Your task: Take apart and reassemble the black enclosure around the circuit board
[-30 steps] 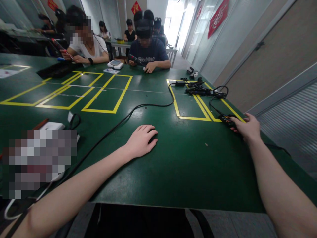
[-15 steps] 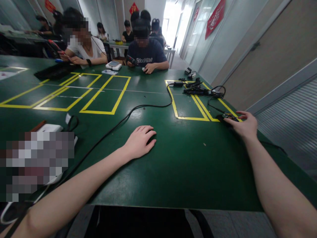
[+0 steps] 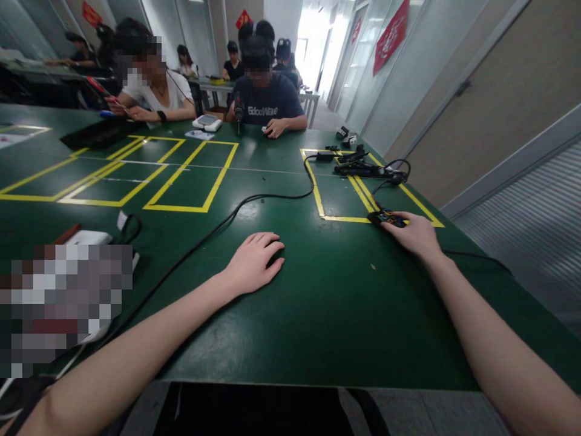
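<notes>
Green table (image 3: 345, 290): right hand (image 3: 415, 235) slid black remote (image 3: 385, 217) leftward.

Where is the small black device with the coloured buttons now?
In the head view, the small black device lies on the green table right of centre, touched by the right hand, at the near edge of the yellow tape rectangle.

One green desk (image 3: 318, 303). Two grips are on it: the left grip (image 3: 254, 261) and the right grip (image 3: 415, 233). One small black controller (image 3: 387, 217) is at the right. One long black cable (image 3: 218, 227) crosses the middle. There are five yellow tape boxes (image 3: 190, 209), three left and two right. Two people (image 3: 267, 97) sit at the far edge. Four red signs (image 3: 389, 36) are on the walls.
</notes>
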The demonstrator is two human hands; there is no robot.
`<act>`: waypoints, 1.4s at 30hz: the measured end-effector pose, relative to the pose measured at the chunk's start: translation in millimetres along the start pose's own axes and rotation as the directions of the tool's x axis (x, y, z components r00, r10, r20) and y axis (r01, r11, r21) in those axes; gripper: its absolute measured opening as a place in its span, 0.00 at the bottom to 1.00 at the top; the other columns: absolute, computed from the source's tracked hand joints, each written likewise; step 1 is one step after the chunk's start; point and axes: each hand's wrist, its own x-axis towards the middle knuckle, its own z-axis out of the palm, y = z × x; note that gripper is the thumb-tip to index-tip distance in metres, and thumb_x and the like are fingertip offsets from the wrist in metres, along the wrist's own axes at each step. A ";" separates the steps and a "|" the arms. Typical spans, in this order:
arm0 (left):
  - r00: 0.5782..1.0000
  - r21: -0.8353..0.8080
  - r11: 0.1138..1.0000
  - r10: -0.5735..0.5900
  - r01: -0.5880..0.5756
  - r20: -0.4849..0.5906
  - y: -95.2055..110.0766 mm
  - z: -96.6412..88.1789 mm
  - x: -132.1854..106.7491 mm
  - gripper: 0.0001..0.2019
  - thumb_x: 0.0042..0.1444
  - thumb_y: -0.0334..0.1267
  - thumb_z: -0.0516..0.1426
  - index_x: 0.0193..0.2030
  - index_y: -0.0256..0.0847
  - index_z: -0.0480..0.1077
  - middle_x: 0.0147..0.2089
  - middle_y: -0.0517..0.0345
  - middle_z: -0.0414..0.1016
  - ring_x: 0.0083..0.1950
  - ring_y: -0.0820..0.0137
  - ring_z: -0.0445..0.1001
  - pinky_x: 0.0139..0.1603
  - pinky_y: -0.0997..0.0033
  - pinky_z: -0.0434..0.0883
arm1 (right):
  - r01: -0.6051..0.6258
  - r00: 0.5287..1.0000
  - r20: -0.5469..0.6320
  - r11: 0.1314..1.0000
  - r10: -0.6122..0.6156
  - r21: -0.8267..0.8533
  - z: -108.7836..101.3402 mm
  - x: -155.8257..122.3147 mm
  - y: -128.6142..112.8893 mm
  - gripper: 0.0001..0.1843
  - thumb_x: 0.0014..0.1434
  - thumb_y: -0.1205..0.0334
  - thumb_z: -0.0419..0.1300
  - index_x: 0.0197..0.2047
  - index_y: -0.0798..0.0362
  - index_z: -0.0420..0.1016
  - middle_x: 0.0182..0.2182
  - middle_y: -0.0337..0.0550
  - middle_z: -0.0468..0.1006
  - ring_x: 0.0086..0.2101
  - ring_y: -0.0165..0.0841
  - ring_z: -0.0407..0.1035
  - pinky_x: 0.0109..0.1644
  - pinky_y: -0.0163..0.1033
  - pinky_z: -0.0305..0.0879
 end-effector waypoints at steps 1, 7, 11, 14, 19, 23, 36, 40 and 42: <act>1.000 -0.003 1.000 -0.003 0.003 0.003 -0.1 0.1 -0.2 0.14 0.70 0.40 0.55 0.57 0.40 0.75 0.62 0.44 0.76 0.65 0.55 0.74 0.68 0.48 0.72 | 0.026 0.999 0.034 1.000 -0.026 0.008 5.7 -5.1 -11.1 0.15 0.50 0.55 0.70 0.41 0.53 0.84 0.36 0.50 0.84 0.41 0.49 0.78 0.50 0.53 0.74; 0.994 -0.123 0.990 0.061 -0.072 -0.094 2.8 -9.7 0.3 0.23 0.67 0.44 0.59 0.66 0.37 0.69 0.68 0.40 0.72 0.67 0.53 0.72 0.68 0.48 0.71 | 0.444 0.778 0.289 0.814 -0.558 0.375 26.2 -67.5 -93.0 0.18 0.59 0.57 0.68 0.52 0.52 0.82 0.46 0.49 0.84 0.45 0.45 0.80 0.52 0.50 0.76; 0.954 -0.242 0.925 0.263 -0.292 -0.147 8.6 -16.5 -1.0 0.21 0.66 0.48 0.60 0.60 0.39 0.72 0.56 0.45 0.80 0.55 0.58 0.79 0.58 0.57 0.75 | 0.548 0.463 0.301 0.536 -0.834 0.642 22.2 -111.1 -127.6 0.16 0.64 0.61 0.67 0.55 0.51 0.80 0.48 0.49 0.82 0.45 0.39 0.79 0.49 0.42 0.77; 0.952 -0.278 0.911 0.297 -0.306 -0.076 11.7 -14.5 -2.9 0.19 0.65 0.48 0.61 0.57 0.39 0.73 0.46 0.49 0.82 0.46 0.62 0.80 0.50 0.62 0.77 | 0.571 0.378 0.265 0.449 -0.887 0.687 19.5 -125.0 -134.0 0.14 0.64 0.65 0.66 0.53 0.52 0.80 0.47 0.50 0.82 0.44 0.38 0.79 0.48 0.40 0.77; 0.968 -0.254 0.937 0.251 -0.241 0.007 10.4 -11.6 -4.6 0.29 0.63 0.47 0.63 0.68 0.39 0.66 0.51 0.47 0.80 0.50 0.60 0.77 0.53 0.59 0.77 | 0.608 0.450 0.193 0.457 -0.872 0.649 22.8 -123.2 -127.5 0.16 0.65 0.63 0.67 0.56 0.51 0.78 0.45 0.48 0.84 0.42 0.37 0.80 0.46 0.40 0.78; 0.978 -0.243 0.950 0.208 -0.195 0.027 8.8 -14.2 -5.2 0.34 0.63 0.46 0.64 0.73 0.42 0.62 0.56 0.46 0.77 0.56 0.58 0.76 0.57 0.57 0.77 | 0.682 0.491 0.090 0.447 -0.867 0.579 26.2 -121.3 -125.5 0.18 0.65 0.59 0.67 0.58 0.50 0.77 0.43 0.47 0.85 0.38 0.38 0.79 0.43 0.44 0.78; 0.974 -0.235 0.946 0.208 -0.223 -0.089 5.4 -14.6 -3.1 0.32 0.63 0.50 0.64 0.71 0.42 0.64 0.63 0.45 0.77 0.62 0.55 0.76 0.64 0.52 0.76 | 0.672 0.501 0.095 0.456 -0.860 0.583 25.3 -106.9 -120.2 0.22 0.64 0.55 0.69 0.60 0.49 0.77 0.49 0.50 0.84 0.48 0.44 0.76 0.52 0.53 0.77; 0.968 -0.230 0.946 0.194 -0.228 -0.161 2.8 -18.1 -1.3 0.16 0.69 0.40 0.57 0.61 0.40 0.73 0.54 0.47 0.81 0.55 0.60 0.79 0.57 0.58 0.78 | 0.679 0.500 0.095 0.458 -0.861 0.574 20.6 -100.9 -116.3 0.15 0.66 0.58 0.66 0.55 0.50 0.78 0.47 0.51 0.83 0.47 0.43 0.76 0.52 0.51 0.75; 0.973 -0.214 0.956 0.171 -0.202 -0.155 0.8 -18.3 -1.4 0.13 0.68 0.38 0.57 0.56 0.41 0.75 0.51 0.49 0.81 0.52 0.61 0.79 0.53 0.60 0.78 | 0.671 0.502 0.128 0.479 -0.855 0.566 18.1 -97.9 -114.1 0.10 0.65 0.60 0.65 0.48 0.51 0.78 0.44 0.50 0.81 0.43 0.40 0.76 0.47 0.46 0.74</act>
